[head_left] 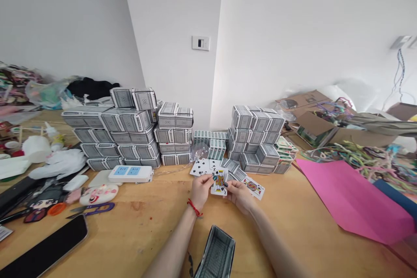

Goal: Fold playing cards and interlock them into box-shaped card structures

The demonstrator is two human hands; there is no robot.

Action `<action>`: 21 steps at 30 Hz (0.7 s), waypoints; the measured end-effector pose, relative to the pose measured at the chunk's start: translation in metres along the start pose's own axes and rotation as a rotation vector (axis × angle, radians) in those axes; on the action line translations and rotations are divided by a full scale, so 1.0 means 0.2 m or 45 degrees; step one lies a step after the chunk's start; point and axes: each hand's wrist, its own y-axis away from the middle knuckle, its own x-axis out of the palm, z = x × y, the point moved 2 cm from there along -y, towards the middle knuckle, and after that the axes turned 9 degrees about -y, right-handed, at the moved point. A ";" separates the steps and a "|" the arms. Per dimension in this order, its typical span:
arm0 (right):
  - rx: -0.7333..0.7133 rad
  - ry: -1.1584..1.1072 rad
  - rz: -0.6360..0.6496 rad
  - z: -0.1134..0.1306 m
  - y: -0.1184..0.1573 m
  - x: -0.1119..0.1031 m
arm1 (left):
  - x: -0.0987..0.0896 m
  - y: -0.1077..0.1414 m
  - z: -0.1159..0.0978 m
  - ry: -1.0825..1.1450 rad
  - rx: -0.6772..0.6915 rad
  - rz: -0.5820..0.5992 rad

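King of spades card upright, face to viewer. Left hand pinches its left edge, right hand its right; fingertips closed on it, probably to keep it flat and square. Cannot tell if another card sits behind.

Loose cards at 11 o'clock from it, picture card at 3, presumably left near for easy reach. Open box at 6, between forearms; could hinder a low sweep.

Box stacks at 10 and at 1 limit the bench behind. Scissors at 8.
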 end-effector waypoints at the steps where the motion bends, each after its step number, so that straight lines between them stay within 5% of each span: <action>1: -0.034 0.019 -0.023 0.00 0.00 0.00 | 0.00 0.00 0.00 0.000 0.003 0.007; 7: -0.132 0.226 -0.107 -0.04 -0.01 0.01 | 0.02 0.01 -0.01 0.011 -0.019 -0.043; 17: -0.081 0.358 0.087 -0.03 0.01 0.06 | 0.01 0.00 0.01 0.160 -0.096 -0.063; 21: -0.084 0.432 0.090 -0.05 0.01 0.06 | 0.03 0.03 -0.03 0.326 -0.123 0.076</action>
